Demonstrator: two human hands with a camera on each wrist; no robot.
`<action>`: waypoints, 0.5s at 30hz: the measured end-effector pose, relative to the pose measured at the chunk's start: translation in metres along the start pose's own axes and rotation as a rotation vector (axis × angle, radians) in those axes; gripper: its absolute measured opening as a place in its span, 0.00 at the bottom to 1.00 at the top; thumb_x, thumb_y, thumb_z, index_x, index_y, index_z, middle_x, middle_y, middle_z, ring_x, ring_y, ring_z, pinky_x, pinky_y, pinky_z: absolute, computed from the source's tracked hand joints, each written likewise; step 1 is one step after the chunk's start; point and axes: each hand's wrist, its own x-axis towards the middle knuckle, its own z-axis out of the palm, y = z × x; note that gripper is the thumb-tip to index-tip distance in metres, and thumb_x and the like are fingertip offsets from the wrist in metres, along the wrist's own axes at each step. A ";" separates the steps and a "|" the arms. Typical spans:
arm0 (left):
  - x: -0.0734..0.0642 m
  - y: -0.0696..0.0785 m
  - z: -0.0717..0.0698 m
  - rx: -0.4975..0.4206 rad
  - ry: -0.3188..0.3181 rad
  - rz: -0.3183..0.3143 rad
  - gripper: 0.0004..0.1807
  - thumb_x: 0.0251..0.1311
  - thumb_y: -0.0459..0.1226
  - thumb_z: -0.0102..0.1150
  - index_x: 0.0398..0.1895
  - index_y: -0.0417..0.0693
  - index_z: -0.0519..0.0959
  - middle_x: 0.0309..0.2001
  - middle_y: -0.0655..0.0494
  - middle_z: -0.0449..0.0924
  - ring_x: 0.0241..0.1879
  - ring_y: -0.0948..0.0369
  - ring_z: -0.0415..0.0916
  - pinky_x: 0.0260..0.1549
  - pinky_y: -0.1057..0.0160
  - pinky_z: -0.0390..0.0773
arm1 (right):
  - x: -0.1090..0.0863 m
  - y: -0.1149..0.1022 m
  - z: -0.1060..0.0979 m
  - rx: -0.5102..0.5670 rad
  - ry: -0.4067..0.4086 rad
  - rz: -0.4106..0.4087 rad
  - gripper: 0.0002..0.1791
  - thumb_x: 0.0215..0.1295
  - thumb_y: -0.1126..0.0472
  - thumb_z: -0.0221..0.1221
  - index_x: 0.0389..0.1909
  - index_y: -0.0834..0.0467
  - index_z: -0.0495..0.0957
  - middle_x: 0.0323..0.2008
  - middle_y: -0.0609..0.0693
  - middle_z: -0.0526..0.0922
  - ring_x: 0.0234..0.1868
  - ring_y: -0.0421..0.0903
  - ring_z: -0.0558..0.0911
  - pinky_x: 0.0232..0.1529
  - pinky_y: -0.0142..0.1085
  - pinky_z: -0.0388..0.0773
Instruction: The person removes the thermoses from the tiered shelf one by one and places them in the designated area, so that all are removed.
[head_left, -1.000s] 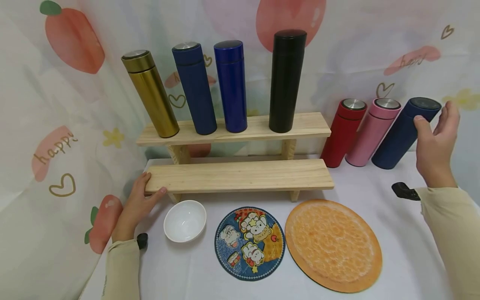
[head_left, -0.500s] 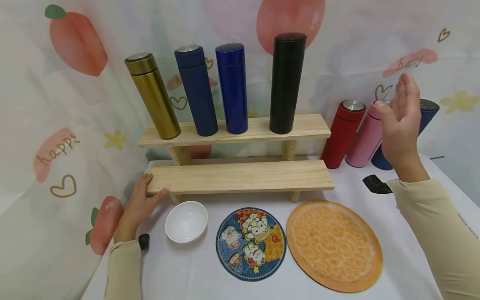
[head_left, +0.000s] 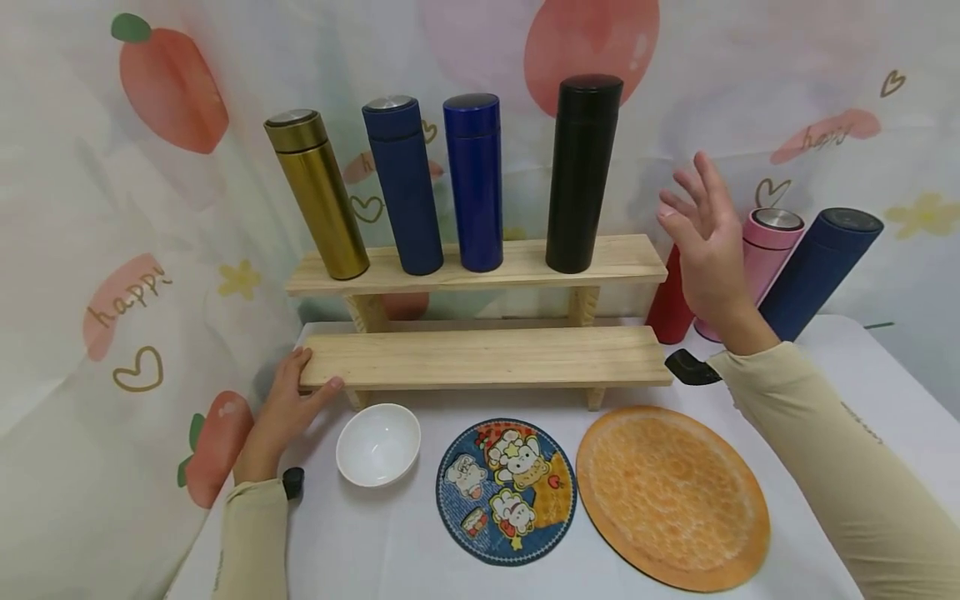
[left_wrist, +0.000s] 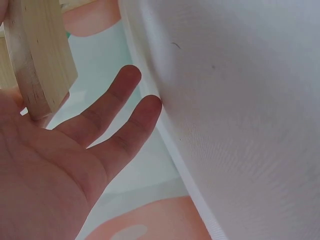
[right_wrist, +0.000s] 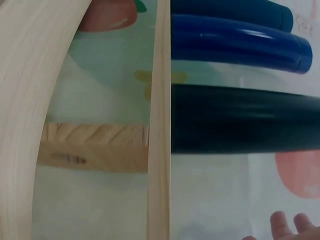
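My left hand (head_left: 288, 407) grips the left end of the lower board of a two-step wooden shelf (head_left: 487, 358), thumb at its front edge. In the left wrist view two fingers (left_wrist: 117, 95) stretch out past the board's end (left_wrist: 42, 55). My right hand (head_left: 712, 254) is raised, holding nothing, fingers spread, in front of a red thermos (head_left: 666, 304) that it partly hides. On the upper board stand a gold thermos (head_left: 318, 196), a dark blue thermos (head_left: 405, 187), a glossy blue thermos (head_left: 474, 183) and a black thermos (head_left: 585, 175).
Right of the shelf stand a pink thermos (head_left: 772, 242) and another navy thermos (head_left: 821, 267). In front lie a white bowl (head_left: 378, 446), a round cartoon mat (head_left: 506, 492) and a round orange mat (head_left: 675, 500). A printed cloth (head_left: 67, 208) hangs behind.
My right hand has come away from the navy thermos at the far right and moved left, past the pink thermos to the red one. My left hand stays at the shelf's end.
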 end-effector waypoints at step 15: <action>-0.001 0.001 -0.001 0.004 0.003 -0.001 0.50 0.76 0.49 0.63 0.84 0.29 0.46 0.84 0.28 0.38 0.82 0.33 0.39 0.77 0.34 0.46 | 0.024 0.011 0.050 -0.316 -0.081 0.264 0.51 0.71 0.47 0.67 0.87 0.46 0.50 0.75 0.58 0.63 0.70 0.56 0.70 0.69 0.51 0.73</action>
